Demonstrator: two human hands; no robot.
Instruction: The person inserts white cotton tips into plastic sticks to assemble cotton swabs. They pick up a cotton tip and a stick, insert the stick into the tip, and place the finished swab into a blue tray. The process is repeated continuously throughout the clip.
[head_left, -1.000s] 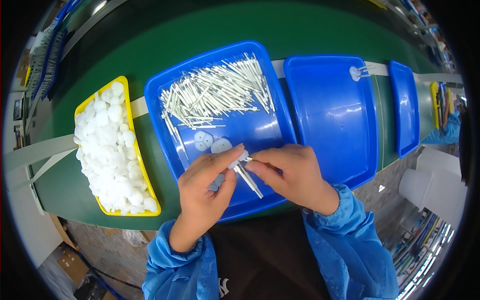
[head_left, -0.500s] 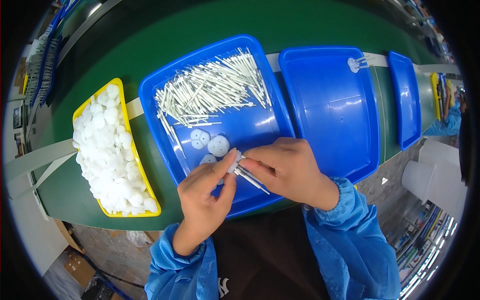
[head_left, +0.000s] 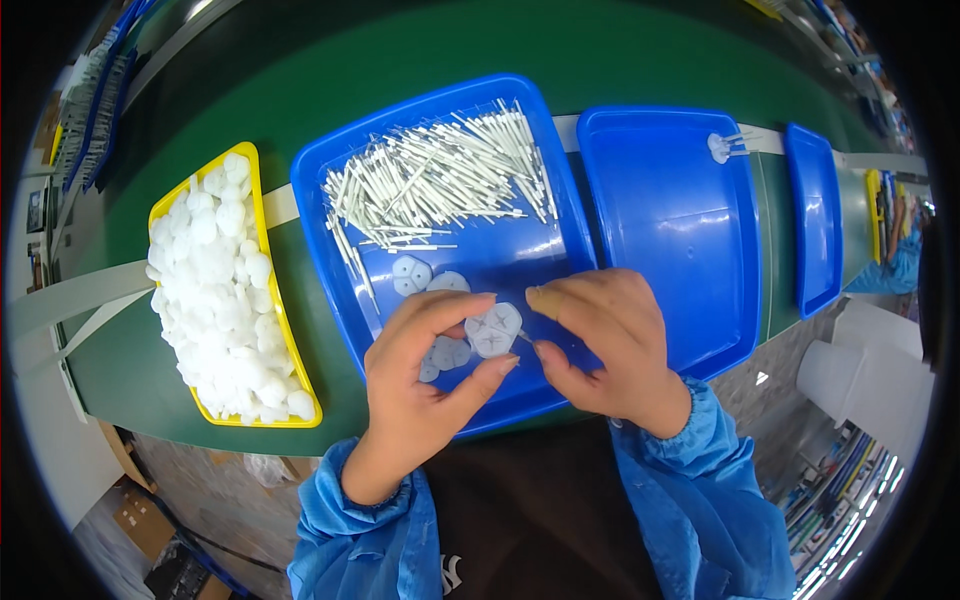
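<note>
Between the thumb and fingertips of my left hand (head_left: 415, 365) is a white lobed plastic disc (head_left: 494, 330), tilted so its flat face with star-shaped marks shows. Just to the right of it, my right hand (head_left: 610, 345) has its thumb and forefinger apart, with nothing seen gripped. A short bit of thin rod shows by the disc's right edge; what is under the disc is hidden. Both hands are over the near part of a blue tray (head_left: 312, 235). Several similar discs (head_left: 410, 275) lie in that tray, some partly behind my left hand. A heap of thin white rods (head_left: 435, 180) fills its far part.
On the left, a yellow-rimmed tray (head_left: 262, 225) is heaped with white plastic pieces (head_left: 215, 300). A second blue tray (head_left: 670, 240) on the right holds one disc with rods (head_left: 727, 147) at its far corner. Farther right lies a narrow-looking blue tray (head_left: 815, 220). The table (head_left: 330, 50) is green.
The disc has turned so its face shows, and the rods that stuck out below it are no longer seen. My right fingers have come off it and spread.
</note>
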